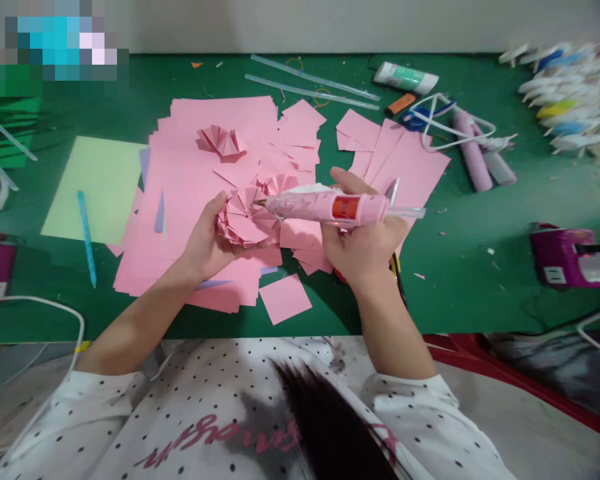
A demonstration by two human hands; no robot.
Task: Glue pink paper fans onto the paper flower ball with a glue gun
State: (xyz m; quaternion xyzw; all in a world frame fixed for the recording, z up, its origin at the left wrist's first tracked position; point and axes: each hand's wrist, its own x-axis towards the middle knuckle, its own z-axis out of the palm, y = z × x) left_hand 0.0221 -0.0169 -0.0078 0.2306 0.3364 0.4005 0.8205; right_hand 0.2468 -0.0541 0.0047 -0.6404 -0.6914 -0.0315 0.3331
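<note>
My left hand (pixel 210 235) is closed on the edge of a round, pleated pink paper flower (pixel 244 223) and holds it over the stacked pink sheets. In my right hand (pixel 365 250) is a pink hot glue gun (pixel 315 205), lying sideways with a clear glue stick (pixel 410 212) poking from its back end. Its nozzle is at the middle of the flower; whether it touches cannot be told. Behind the flower sits another folded pink piece (pixel 280 183), partly hidden. Farther back, a separate pleated pink piece (pixel 223 141) rests on the pink paper stack (pixel 190 173).
Small pink squares (pixel 285 299) lie around the stack. On the left are a light green sheet (pixel 93 193) and a blue pen (pixel 87 240). Clear glue sticks (pixel 313 92), a white-green tube (pixel 406 78) and another glue gun (pixel 473 150) lie behind. Purple boxes (pixel 563 257) stand at both sides.
</note>
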